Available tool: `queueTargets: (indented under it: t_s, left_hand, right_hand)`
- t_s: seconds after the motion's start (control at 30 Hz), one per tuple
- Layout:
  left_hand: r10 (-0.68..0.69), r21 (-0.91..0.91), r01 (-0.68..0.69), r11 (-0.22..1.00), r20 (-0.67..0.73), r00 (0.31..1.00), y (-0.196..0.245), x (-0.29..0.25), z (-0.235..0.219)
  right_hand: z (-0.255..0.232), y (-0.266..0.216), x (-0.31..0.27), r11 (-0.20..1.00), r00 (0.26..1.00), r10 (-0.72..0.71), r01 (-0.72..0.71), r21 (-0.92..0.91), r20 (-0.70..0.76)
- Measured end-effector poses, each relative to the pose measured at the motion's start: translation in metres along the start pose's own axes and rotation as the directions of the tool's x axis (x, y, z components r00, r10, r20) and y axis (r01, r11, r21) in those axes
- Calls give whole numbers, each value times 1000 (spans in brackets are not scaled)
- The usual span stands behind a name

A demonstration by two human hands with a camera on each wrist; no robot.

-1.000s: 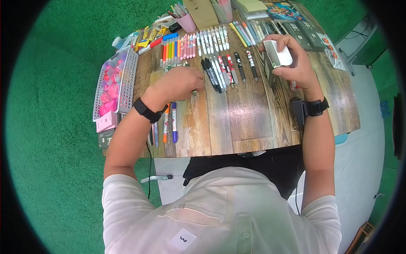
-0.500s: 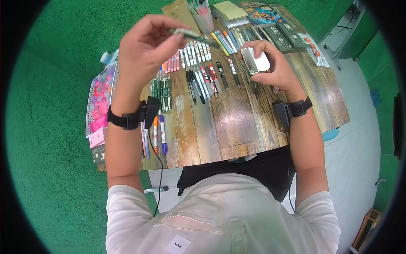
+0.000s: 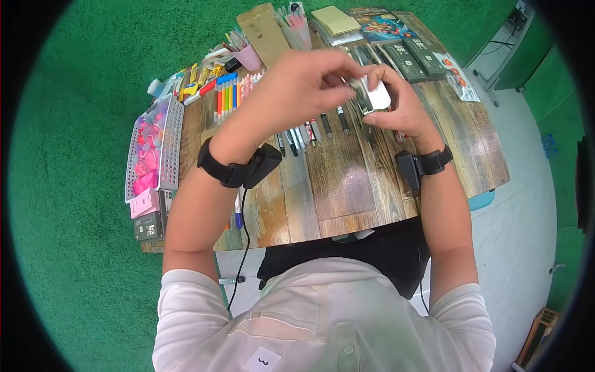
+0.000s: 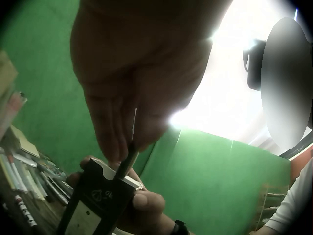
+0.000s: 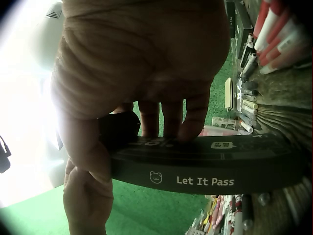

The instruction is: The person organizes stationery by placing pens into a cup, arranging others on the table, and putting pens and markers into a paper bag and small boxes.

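My left hand (image 3: 304,87) pinches a dark pen (image 4: 127,165) between thumb and fingers. The pen's lower end goes into the open top of a dark green carton (image 4: 95,196). My right hand (image 3: 404,106) grips that carton upright around its sides, thumb on the near side. A white flap (image 3: 380,97) stands at the carton's mouth, and "Let It Pass" is printed on its narrow side in the right wrist view. What is inside the carton is hidden.
Coloured markers (image 3: 226,99) lie in a row at left, partly behind my left arm. Two closed dark boxes (image 3: 403,62) lie at the back right. A white basket (image 3: 175,142) of pink items stands at the left edge, and a pink pen cup (image 3: 248,57) at the back.
My left hand picked up a dark green pen from the table, raised it and carried it rightward to the carton's mouth. The right hand keeps holding the carton.
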State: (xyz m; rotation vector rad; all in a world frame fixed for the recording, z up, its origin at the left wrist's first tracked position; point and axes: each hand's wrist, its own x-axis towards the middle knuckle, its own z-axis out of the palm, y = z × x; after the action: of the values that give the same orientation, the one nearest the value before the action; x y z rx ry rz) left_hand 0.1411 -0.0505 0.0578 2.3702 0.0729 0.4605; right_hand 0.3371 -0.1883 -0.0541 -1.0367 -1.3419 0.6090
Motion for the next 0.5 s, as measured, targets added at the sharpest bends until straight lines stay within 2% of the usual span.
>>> queueTargets:
  t_s: [0.03, 0.07, 0.1, 0.13, 0.23, 0.3, 0.33, 0.4, 0.43, 0.5]
  left_hand:
    - [56, 71, -61, 996, 74, 996, -4, -2, 2]
    - [53, -27, -51, 998, 60, 997, -7, -4, 3]
    - [48, -25, -46, 999, 61, 997, -10, -5, 0]
    - [2, -16, -1, 1000, 34, 999, -15, -6, -7]
    - [-112, 43, 112, 993, -11, 994, -21, -19, -37]
    - [-183, 243, 191, 951, -55, 982, -40, -31, -63]
    - [-197, 252, 205, 946, -58, 979, -50, -39, -75]
    - [-347, 494, 297, 817, 10, 938, -74, -58, -93]
    - [-354, 500, 304, 811, 5, 935, -89, -72, -97]
    - [-235, 621, 91, 778, 154, 960, -118, -96, -97]
  right_hand:
    - [0, -1, 0, 1000, 1000, 0, 0, 5, 4]
    - [0, -2, 0, 1000, 1000, 23, -23, 16, 5]
    - [0, -2, -1, 999, 999, 46, -46, 28, 4]
    - [0, 4, 1, 999, 1000, -21, 21, 24, 4]
    - [-1, 5, 1, 999, 999, -31, 32, -11, 5]
    - [-1, 7, 1, 998, 999, -38, 38, -51, -3]
    - [-2, 9, 2, 998, 999, -41, 41, -44, 1]
    - [-1, 11, 2, 999, 999, -47, 47, -26, 10]
    - [0, 10, 3, 999, 999, -41, 41, -14, 8]
    - [1, 10, 2, 999, 999, -38, 38, 1, 8]
